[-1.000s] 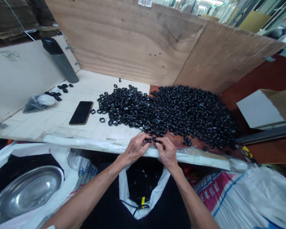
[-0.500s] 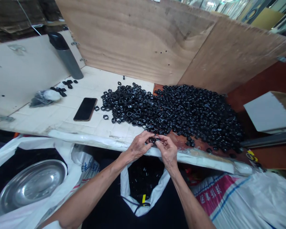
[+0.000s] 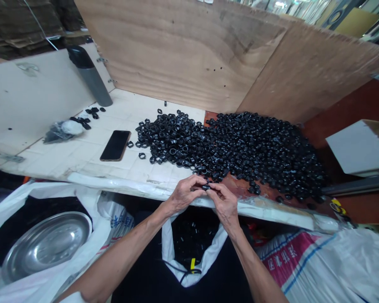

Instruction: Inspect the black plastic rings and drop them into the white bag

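Observation:
My left hand (image 3: 187, 192) and my right hand (image 3: 224, 203) meet at the table's front edge. Their fingertips pinch a small black ring (image 3: 206, 187) between them, seen nearly edge-on. Whether it is one ring or two pressed together I cannot tell. Just beyond my fingers spreads a big pile of the same black rings (image 3: 259, 147), with looser ones (image 3: 173, 143) on its left. Below my hands an open white sack (image 3: 168, 246) hangs at my lap, with black pieces inside.
A phone (image 3: 115, 145) and a grey bottle (image 3: 96, 84) are on the left of the table. Plywood boards (image 3: 183, 50) wall the back. A white box (image 3: 356, 147) stands at right. Below left, a metal basin (image 3: 47, 244) sits in a bag; a printed sack (image 3: 328, 265) lies below right.
The black ring between my fingertips has turned and now shows nearly edge-on. My hands stay together at the edge. The whole view has shifted slightly.

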Action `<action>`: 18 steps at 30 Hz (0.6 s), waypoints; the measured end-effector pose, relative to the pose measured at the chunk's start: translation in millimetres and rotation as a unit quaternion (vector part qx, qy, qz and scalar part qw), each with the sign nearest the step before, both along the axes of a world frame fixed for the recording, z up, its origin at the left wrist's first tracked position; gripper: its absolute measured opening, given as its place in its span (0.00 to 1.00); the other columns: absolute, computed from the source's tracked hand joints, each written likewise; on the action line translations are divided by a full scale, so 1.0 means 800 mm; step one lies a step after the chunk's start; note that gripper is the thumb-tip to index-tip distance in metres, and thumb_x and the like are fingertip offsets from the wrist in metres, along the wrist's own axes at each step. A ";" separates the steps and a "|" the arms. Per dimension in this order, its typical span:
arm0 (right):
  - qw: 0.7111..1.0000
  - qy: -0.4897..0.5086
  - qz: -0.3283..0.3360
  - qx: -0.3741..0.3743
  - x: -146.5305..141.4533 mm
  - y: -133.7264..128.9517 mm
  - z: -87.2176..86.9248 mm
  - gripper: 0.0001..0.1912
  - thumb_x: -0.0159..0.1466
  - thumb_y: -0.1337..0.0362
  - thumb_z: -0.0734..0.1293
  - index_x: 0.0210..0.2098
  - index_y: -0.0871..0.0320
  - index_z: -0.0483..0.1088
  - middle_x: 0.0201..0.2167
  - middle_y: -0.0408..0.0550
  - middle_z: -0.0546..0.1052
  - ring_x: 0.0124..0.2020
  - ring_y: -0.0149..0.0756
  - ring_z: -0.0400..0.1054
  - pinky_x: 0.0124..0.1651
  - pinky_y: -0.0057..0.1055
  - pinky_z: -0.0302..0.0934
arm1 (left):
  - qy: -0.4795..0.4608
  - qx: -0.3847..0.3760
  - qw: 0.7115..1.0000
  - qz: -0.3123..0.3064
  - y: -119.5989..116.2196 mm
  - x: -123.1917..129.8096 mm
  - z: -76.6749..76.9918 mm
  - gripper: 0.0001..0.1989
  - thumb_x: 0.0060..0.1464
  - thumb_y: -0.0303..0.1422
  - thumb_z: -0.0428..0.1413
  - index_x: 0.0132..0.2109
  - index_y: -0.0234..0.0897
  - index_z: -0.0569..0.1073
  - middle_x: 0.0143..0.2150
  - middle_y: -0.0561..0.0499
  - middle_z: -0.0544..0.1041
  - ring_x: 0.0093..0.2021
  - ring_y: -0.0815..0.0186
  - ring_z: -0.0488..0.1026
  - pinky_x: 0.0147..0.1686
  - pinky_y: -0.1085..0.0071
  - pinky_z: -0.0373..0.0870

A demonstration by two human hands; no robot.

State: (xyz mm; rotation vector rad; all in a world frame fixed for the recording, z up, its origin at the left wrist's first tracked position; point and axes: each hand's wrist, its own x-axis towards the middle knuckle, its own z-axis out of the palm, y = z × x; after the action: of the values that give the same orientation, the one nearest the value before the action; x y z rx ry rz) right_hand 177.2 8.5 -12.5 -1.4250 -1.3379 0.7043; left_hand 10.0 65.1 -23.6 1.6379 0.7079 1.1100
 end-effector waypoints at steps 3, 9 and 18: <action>1.000 -0.007 -0.008 0.006 -0.001 0.001 0.007 0.08 0.61 0.60 0.71 0.38 0.56 0.78 0.38 0.49 0.79 0.38 0.38 0.73 0.41 0.32 0.67 | 0.002 0.065 0.998 0.009 0.004 -0.002 -0.003 0.11 0.55 0.33 0.63 0.45 0.35 0.77 0.45 0.44 0.79 0.48 0.61 0.77 0.50 0.63 0.75; 0.997 0.019 -0.032 -0.063 -0.012 -0.003 0.010 0.12 0.61 0.57 0.70 0.40 0.58 0.76 0.32 0.48 0.80 0.27 0.35 0.74 0.32 0.30 0.68 | 0.014 0.030 0.999 0.001 0.003 -0.005 -0.002 0.11 0.56 0.32 0.61 0.46 0.35 0.78 0.45 0.45 0.78 0.46 0.63 0.77 0.46 0.66 0.76; 0.994 0.082 -0.009 -0.070 -0.013 0.003 -0.002 0.11 0.62 0.57 0.70 0.41 0.57 0.75 0.32 0.46 0.78 0.30 0.35 0.73 0.35 0.30 0.68 | 0.015 0.008 1.000 0.015 0.003 -0.003 0.008 0.13 0.55 0.34 0.63 0.47 0.36 0.79 0.47 0.43 0.79 0.49 0.60 0.77 0.51 0.63 0.75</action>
State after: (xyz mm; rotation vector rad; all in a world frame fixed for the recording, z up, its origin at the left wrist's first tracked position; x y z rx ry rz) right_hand 167.2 10.6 -14.0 -1.4537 -1.1649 0.8969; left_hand 7.6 67.2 -17.0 1.6647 0.7482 1.1167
